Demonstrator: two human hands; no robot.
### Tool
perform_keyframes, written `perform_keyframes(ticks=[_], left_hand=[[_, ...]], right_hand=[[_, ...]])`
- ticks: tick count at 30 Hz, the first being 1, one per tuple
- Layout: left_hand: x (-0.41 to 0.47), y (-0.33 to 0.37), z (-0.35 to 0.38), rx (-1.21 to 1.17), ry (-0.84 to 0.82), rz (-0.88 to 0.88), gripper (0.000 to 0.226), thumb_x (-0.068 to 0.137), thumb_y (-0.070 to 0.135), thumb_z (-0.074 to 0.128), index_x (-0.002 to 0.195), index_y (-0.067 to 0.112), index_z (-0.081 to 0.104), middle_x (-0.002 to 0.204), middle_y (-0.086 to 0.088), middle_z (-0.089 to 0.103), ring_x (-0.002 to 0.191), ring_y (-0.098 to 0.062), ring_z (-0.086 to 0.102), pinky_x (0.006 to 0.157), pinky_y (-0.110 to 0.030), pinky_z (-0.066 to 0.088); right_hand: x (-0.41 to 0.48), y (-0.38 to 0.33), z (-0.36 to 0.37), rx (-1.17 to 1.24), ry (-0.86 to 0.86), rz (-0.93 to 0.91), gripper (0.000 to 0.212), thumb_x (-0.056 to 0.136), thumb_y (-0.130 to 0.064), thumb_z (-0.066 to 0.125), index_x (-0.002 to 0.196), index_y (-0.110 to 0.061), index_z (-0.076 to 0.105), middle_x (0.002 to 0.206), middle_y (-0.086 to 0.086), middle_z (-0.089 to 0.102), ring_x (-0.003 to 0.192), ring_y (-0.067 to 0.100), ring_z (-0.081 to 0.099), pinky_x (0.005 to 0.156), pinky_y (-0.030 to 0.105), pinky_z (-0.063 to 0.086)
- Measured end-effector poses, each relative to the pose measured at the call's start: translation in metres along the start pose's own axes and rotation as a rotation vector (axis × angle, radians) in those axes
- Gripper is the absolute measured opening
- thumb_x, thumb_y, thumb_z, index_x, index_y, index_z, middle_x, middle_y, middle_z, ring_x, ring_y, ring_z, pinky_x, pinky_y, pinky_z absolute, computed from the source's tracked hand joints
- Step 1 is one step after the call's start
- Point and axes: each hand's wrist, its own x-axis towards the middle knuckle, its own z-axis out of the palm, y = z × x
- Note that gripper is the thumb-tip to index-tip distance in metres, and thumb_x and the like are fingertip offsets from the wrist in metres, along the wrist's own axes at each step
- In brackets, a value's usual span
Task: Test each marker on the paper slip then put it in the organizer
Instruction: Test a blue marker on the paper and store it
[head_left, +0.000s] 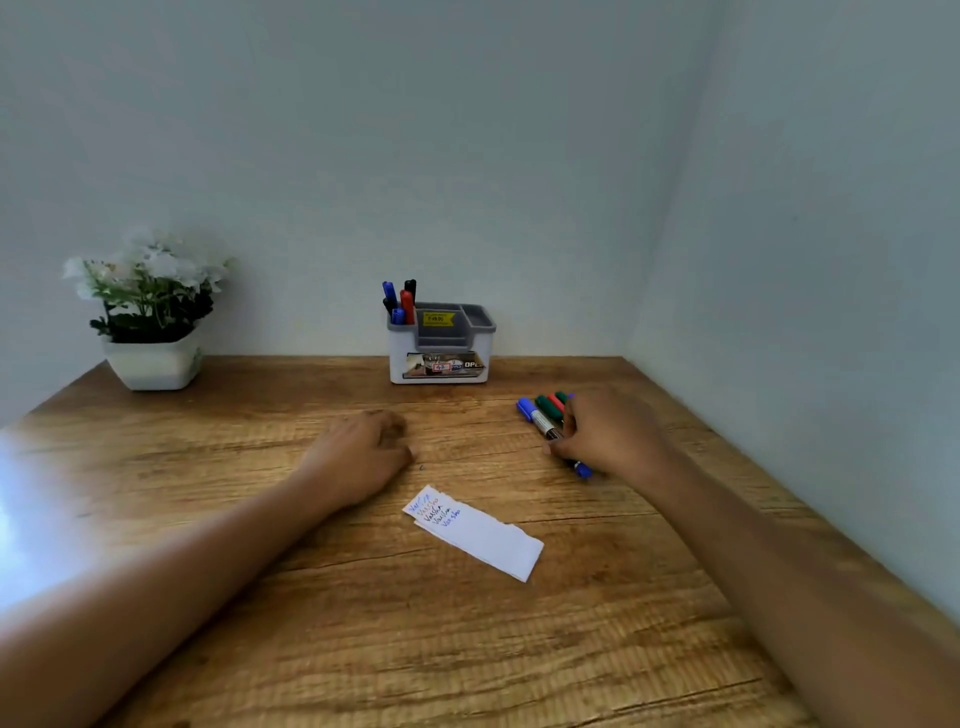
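Observation:
A white paper slip (483, 535) with several handwritten words in blue, red and black lies in the middle of the wooden desk. A white and grey organizer (441, 358) stands at the back against the wall, with several markers (401, 304) upright in its left compartment. My right hand (608, 431) rests on a small bunch of loose markers (545, 410) at the right, its fingers closed around a blue marker (537, 420) that lies on the desk. My left hand (363, 452) rests loosely curled on the desk, left of the slip, holding nothing.
A white pot of white flowers (150, 322) stands at the back left. Walls close the desk at the back and on the right. Bright glare covers the desk's left edge (31, 509).

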Motion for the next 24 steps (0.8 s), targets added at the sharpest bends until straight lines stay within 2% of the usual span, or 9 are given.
perform_keyframes(ticks=[3, 6, 9, 12, 14, 16, 19, 22, 24], left_hand=[[-0.014, -0.004, -0.003, 0.063, -0.041, 0.056, 0.051, 0.095, 0.051, 0.046, 0.142, 0.033, 0.038, 0.148, 0.002, 0.04, 0.133, -0.02, 0.04, 0.11, -0.041, 0.035], [-0.017, -0.005, -0.004, 0.103, -0.056, 0.069, 0.053, 0.095, 0.052, 0.044, 0.144, 0.034, 0.034, 0.15, 0.003, 0.037, 0.136, -0.019, 0.037, 0.112, -0.043, 0.033], [-0.018, -0.003, -0.005, 0.07, -0.042, 0.073, 0.057, 0.095, 0.052, 0.044, 0.146, 0.036, 0.028, 0.152, 0.002, 0.034, 0.138, -0.02, 0.034, 0.112, -0.043, 0.031], [-0.024, 0.002, -0.008, -0.067, -0.031, 0.165, 0.059, 0.095, 0.051, 0.043, 0.148, 0.043, 0.017, 0.154, 0.004, 0.03, 0.141, -0.02, 0.029, 0.111, -0.044, 0.028], [-0.026, 0.005, -0.01, -0.097, -0.008, 0.24, 0.052, 0.097, 0.047, 0.04, 0.146, 0.042, 0.024, 0.147, 0.005, 0.041, 0.131, -0.017, 0.04, 0.106, -0.04, 0.034], [-0.027, 0.009, -0.011, -0.104, 0.047, 0.277, 0.04, 0.098, 0.043, 0.041, 0.138, 0.037, 0.04, 0.127, 0.005, 0.057, 0.104, -0.009, 0.052, 0.088, -0.03, 0.043], [-0.03, 0.016, -0.013, -0.159, 0.112, 0.305, 0.025, 0.096, 0.037, 0.049, 0.12, 0.034, 0.052, 0.097, 0.012, 0.061, 0.078, -0.003, 0.054, 0.063, -0.018, 0.038], [-0.035, 0.023, -0.016, -0.335, 0.165, 0.294, 0.017, 0.089, 0.034, 0.062, 0.106, 0.038, 0.058, 0.091, 0.019, 0.062, 0.078, 0.001, 0.056, 0.062, -0.013, 0.036], [-0.038, 0.028, -0.018, -0.467, 0.179, 0.292, 0.018, 0.084, 0.031, 0.069, 0.097, 0.042, 0.062, 0.091, 0.018, 0.068, 0.083, 0.003, 0.06, 0.067, -0.014, 0.039]], right_hand=[[-0.002, -0.004, 0.005, -0.071, -0.026, 0.009, 0.027, 0.081, -0.044, 0.061, 0.086, -0.018, 0.056, 0.076, -0.002, 0.053, 0.077, 0.014, 0.056, 0.052, 0.024, 0.038], [-0.005, -0.007, 0.008, -0.003, 0.002, -0.015, 0.027, 0.079, -0.044, 0.061, 0.086, -0.019, 0.064, 0.076, -0.003, 0.059, 0.076, 0.012, 0.058, 0.06, 0.027, 0.045], [-0.013, -0.011, 0.004, 0.209, 0.04, -0.099, 0.019, 0.076, -0.043, 0.067, 0.085, -0.026, 0.066, 0.081, -0.009, 0.065, 0.076, 0.009, 0.059, 0.065, 0.026, 0.048], [-0.021, -0.014, -0.004, 0.471, 0.052, -0.182, 0.013, 0.074, -0.039, 0.073, 0.08, -0.029, 0.066, 0.076, -0.012, 0.065, 0.071, 0.005, 0.06, 0.06, 0.023, 0.046], [-0.025, -0.015, -0.009, 0.616, 0.047, -0.208, 0.01, 0.075, -0.037, 0.074, 0.079, -0.03, 0.067, 0.074, -0.012, 0.065, 0.069, 0.005, 0.06, 0.059, 0.022, 0.046], [-0.028, -0.014, -0.012, 0.757, 0.047, -0.214, 0.009, 0.077, -0.033, 0.074, 0.08, -0.029, 0.067, 0.073, -0.01, 0.066, 0.065, 0.004, 0.059, 0.057, 0.02, 0.045], [-0.028, -0.01, -0.014, 1.14, 0.04, -0.186, 0.012, 0.077, -0.02, 0.075, 0.087, -0.02, 0.068, 0.075, -0.002, 0.067, 0.06, 0.01, 0.06, 0.054, 0.022, 0.051], [-0.028, -0.012, -0.014, 1.575, -0.034, -0.179, 0.019, 0.07, -0.014, 0.074, 0.088, -0.015, 0.07, 0.073, 0.001, 0.064, 0.056, 0.011, 0.058, 0.051, 0.025, 0.052], [-0.031, -0.019, -0.012, 1.666, -0.092, -0.206, 0.024, 0.067, -0.015, 0.074, 0.09, -0.015, 0.071, 0.072, 0.0, 0.065, 0.056, 0.011, 0.058, 0.049, 0.025, 0.052]])
